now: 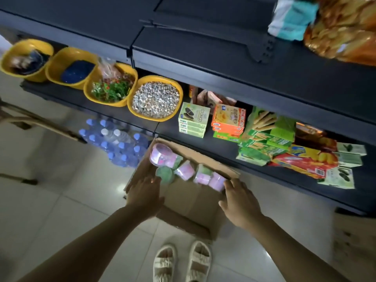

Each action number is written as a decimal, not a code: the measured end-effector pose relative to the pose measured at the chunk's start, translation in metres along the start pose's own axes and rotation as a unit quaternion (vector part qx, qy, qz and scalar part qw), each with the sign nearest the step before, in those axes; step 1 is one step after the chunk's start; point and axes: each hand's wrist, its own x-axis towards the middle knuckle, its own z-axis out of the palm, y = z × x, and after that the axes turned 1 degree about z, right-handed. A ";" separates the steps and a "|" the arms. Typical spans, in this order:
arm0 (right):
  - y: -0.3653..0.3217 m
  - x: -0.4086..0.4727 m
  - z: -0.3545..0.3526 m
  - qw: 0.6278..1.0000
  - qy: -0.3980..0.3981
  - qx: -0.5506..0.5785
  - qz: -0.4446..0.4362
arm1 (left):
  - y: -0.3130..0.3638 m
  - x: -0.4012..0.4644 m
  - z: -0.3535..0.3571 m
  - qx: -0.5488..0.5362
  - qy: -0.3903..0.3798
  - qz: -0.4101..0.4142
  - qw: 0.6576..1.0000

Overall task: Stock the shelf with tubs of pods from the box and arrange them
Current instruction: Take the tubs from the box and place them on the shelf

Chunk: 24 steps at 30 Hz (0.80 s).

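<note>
- Cardboard box (189, 202) open on tiled floor (61, 210), right against foot of dark shelf (223, 159).
- L hand (145, 193) reaches into box at its left side; fingers (151, 180) extended, fairly straight, tips at green tub (165, 174). Contact or grip – can't tell, blur.
- R hand (237, 197) at box's right wall; fingers (227, 185) loosely curled, touching or nearly touching the nearest pink tub (217, 181). No clear hold visible.
- Other tubs of pods lie along box's far wall, just beyond both sets of fingers: big clear pink one (161, 156) far-left, smaller pink tub (185, 169) mid, another (201, 176) beside R fingers.
- Beyond the box, on shelf: green biscuit boxes (193, 122), orange boxes (228, 121).
- Left of L fingers, further off: water bottles (116, 143) on floor; yellow bowls (155, 98) on shelf above.
</note>
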 end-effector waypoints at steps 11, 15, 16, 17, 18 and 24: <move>0.002 0.158 0.144 0.996 -0.009 0.072 0.043 | -0.038 0.185 0.122 -0.250 0.060 -0.079 0.963; -0.016 0.220 0.199 0.992 0.004 0.116 0.054 | -0.050 0.251 0.147 -0.326 0.065 -0.121 0.935; -0.021 0.235 0.212 0.990 0.009 0.130 0.055 | -0.053 0.268 0.154 -0.342 0.071 -0.140 0.926; -0.027 0.250 0.224 0.987 0.018 0.147 0.057 | -0.054 0.282 0.160 -0.364 0.070 -0.169 0.913; -0.032 0.265 0.236 0.984 0.028 0.168 0.060 | -0.055 0.297 0.165 -0.391 0.065 -0.197 0.897; -0.055 0.356 0.284 0.951 0.093 0.271 0.116 | -0.065 0.368 0.194 -0.504 0.062 -0.288 0.812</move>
